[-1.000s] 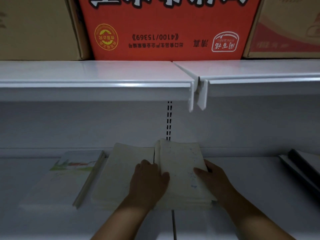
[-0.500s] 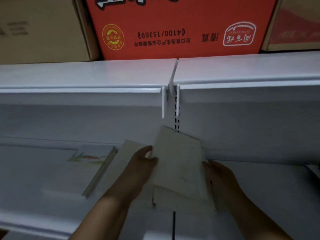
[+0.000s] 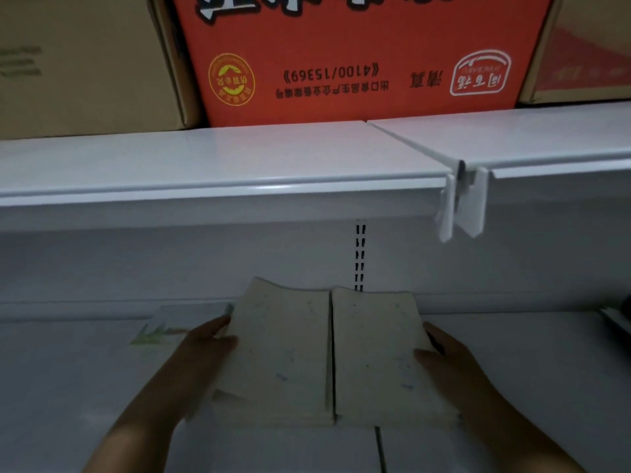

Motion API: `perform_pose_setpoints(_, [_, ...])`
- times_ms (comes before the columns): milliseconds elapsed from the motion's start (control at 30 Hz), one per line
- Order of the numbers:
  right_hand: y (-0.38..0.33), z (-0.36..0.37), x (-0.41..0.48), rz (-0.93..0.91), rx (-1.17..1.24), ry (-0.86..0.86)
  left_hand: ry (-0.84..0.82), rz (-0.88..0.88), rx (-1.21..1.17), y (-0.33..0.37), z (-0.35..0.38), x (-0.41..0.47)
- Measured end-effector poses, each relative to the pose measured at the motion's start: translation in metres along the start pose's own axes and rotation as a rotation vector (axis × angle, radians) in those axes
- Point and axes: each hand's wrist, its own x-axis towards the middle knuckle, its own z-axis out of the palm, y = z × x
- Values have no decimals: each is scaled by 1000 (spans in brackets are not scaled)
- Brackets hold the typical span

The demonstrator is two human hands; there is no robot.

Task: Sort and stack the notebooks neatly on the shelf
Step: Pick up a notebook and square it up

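Left carton: a plain brown carton (image 3: 85,63) stands on the upper shelf (image 3: 205,158), above and to the left of the left hand.
Illustrated notebook: a pale notebook with a green picture (image 3: 160,331) lies flat on the lower shelf (image 3: 68,387), just left of the left hand and partly hidden behind it.
Left hand: the left hand (image 3: 201,356) grasps the left edge of the left stack, thumb on the top cover; the other fingers are mostly hidden.
Left stack: the left stack (image 3: 283,349) of cream notebooks lies on the lower shelf between the two hands. Its near-left corner sits raised above the notebooks beneath.
Orange carton: an orange printed carton (image 3: 358,56) stands on the upper shelf, above both hands, its print upside down.
Right stack: the right stack (image 3: 375,349) of cream notebooks lies flat, touching the left stack along a straight seam.
Right hand: the right hand (image 3: 447,367) grasps the right edge of the right stack, thumb on top and fingers along the side.
Right carton: a second brown carton (image 3: 587,46) stands above and right of the right hand.
Dark item: a dark object (image 3: 614,319) lies at the frame edge, well to the right of the right hand; too cropped to identify.
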Motion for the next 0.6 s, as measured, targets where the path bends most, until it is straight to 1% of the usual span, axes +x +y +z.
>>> perform_pose_setpoints(33, [-2, 1, -1, -3, -22, 2, 0, 31, 152, -1, 1, 5])
perform_pose_setpoints(100, [-7, 2, -4, -2, -69, -3, -47, 60, 604, 4, 4, 8])
perform_pose_setpoints(133, [-7, 1, -4, 7, -75, -16, -49, 68, 785, 6, 5, 8])
perform_pose_setpoints(167, [-8, 1, -4, 20, -72, -25, -35, 67, 872, 8, 5, 8])
perform_pose_setpoints(200, [-10, 1, -6, 34, -57, -30, -17, 62, 863, 6, 5, 11])
perform_pose_setpoints(233, [-9, 0, -7, 47, -33, -27, -3, 51, 775, 4, 4, 13])
perform_pose_setpoints(267, [-8, 0, -7, 48, -16, -25, -28, 15, 620, -2, 3, 14])
perform_pose_setpoints(333, [-4, 2, -8, 22, -34, -18, -178, -84, 280, -18, 5, 17])
perform_pose_setpoints(400, [-2, 3, -5, 3, -67, -36, -220, -89, 136, -30, 10, 20])
perform_pose_setpoints(467, [-2, 3, -3, -7, -66, -74, -185, -85, 109, -39, 11, 27])
perform_pose_setpoints(500, [-3, 3, -2, 2, -75, -88, -195, -85, 118, -41, 11, 26])
perform_pose_setpoints(567, [-3, 2, 0, 24, -103, -93, -222, -63, 163, -38, 9, 26])
perform_pose_setpoints(600, [-3, 1, 0, 18, -147, -83, -242, -33, 228, -33, 8, 26])
